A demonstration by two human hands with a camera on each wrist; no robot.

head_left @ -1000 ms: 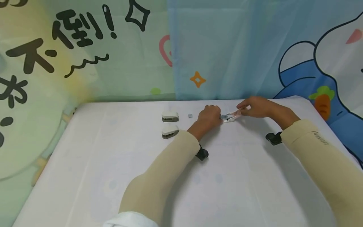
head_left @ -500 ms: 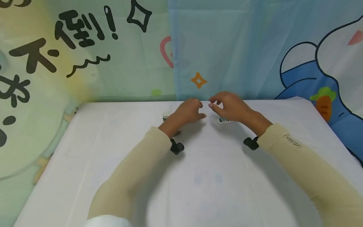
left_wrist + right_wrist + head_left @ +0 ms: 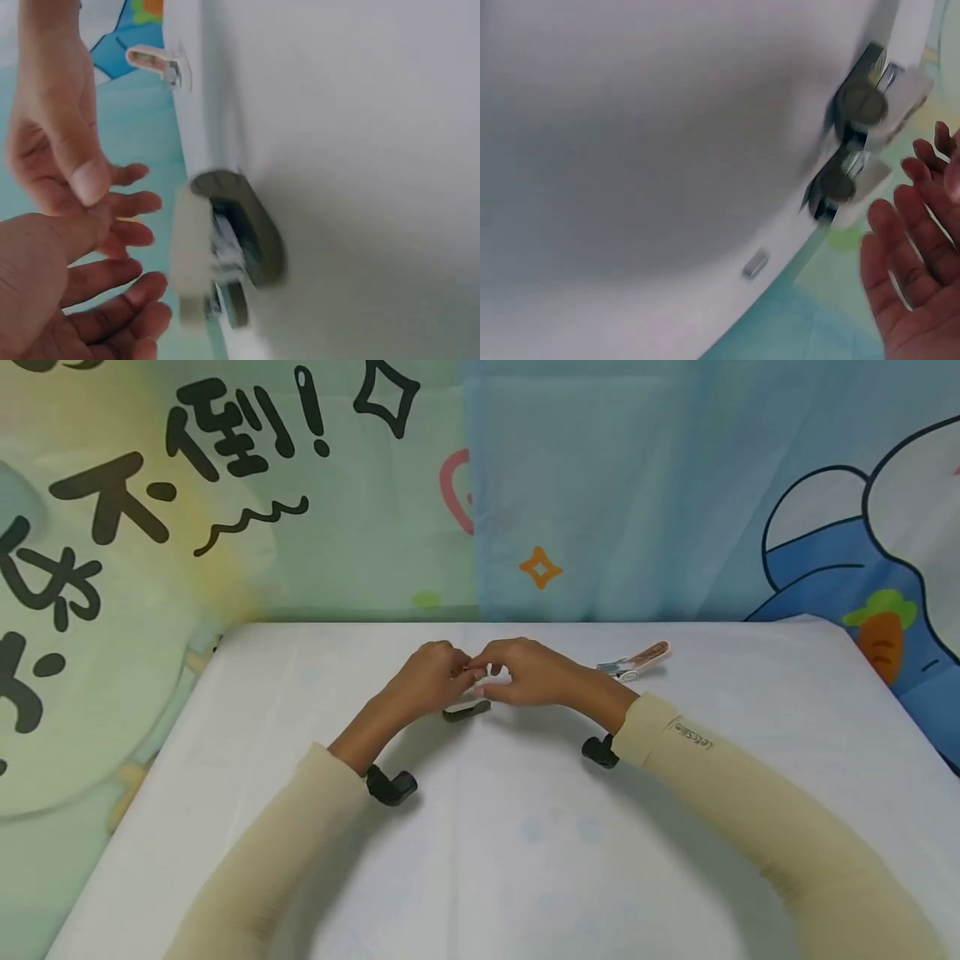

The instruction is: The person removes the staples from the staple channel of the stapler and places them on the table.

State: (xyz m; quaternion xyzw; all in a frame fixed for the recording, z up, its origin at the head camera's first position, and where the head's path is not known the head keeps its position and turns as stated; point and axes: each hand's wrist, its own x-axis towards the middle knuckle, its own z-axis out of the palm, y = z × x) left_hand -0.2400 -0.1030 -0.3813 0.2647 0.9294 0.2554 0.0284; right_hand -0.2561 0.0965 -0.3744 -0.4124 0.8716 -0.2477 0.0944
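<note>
Two pale staplers (image 3: 906, 99) sit beneath the left hand (image 3: 429, 678) and right hand (image 3: 525, 673), whose loosely bent fingers meet, apparently for close work; I cannot tell whether they pinch anything. Far right, a pinkish stapler (image 3: 636, 662) lies out of their way.

two staplers (image 3: 877, 101) were cream on top and dark grey below. the sleeves (image 3: 750, 810) were beige, the tablecloth (image 3: 510, 877) white; the green-and-blue curtain (image 3: 615, 485) bore black lettering (image 3: 97, 477) and an orange carrot (image 3: 882, 647).

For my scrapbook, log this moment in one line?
left hand, right hand: fingertips close together | two white-grey plastic staplers: on white table | pinkish plastic tool: right of hands
</note>
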